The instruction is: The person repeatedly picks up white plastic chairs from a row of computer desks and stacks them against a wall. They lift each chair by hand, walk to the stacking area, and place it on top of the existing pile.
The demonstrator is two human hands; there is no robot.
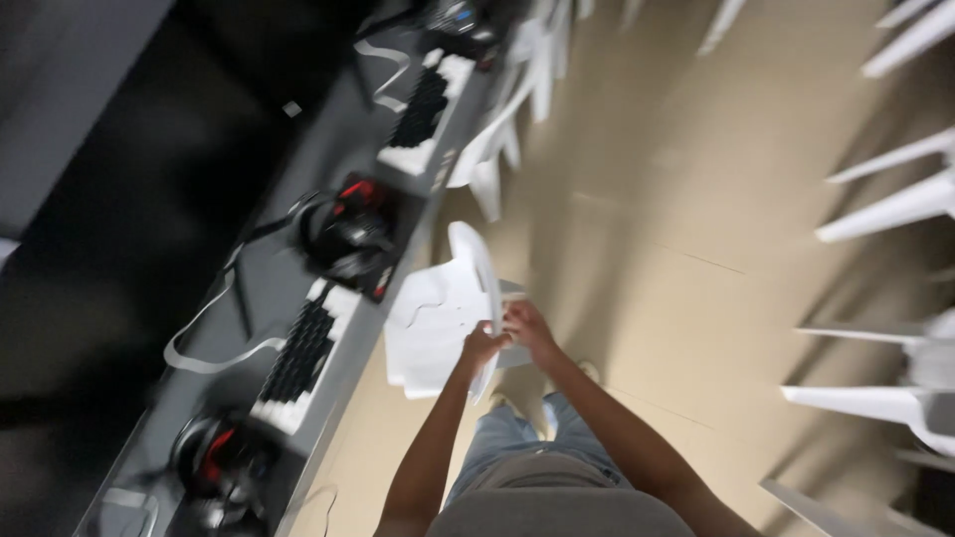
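Gripping the white plastic chair (438,323) by the top edge of its backrest, you keep it on the tan floor (676,219) beside the grey desk (328,149). Your left hand (482,346) and right hand (527,328) curl their fingers around that edge, near a black-and-white keyboard (298,363) and red-and-black headset (348,234).

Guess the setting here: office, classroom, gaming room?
Probably a gaming or computer room. A long grey desk carries black-and-white keyboards and red-and-black headsets, with rows of white plastic chairs on a tiled floor. Both hands, left hand and right hand, grip the back of one white chair.
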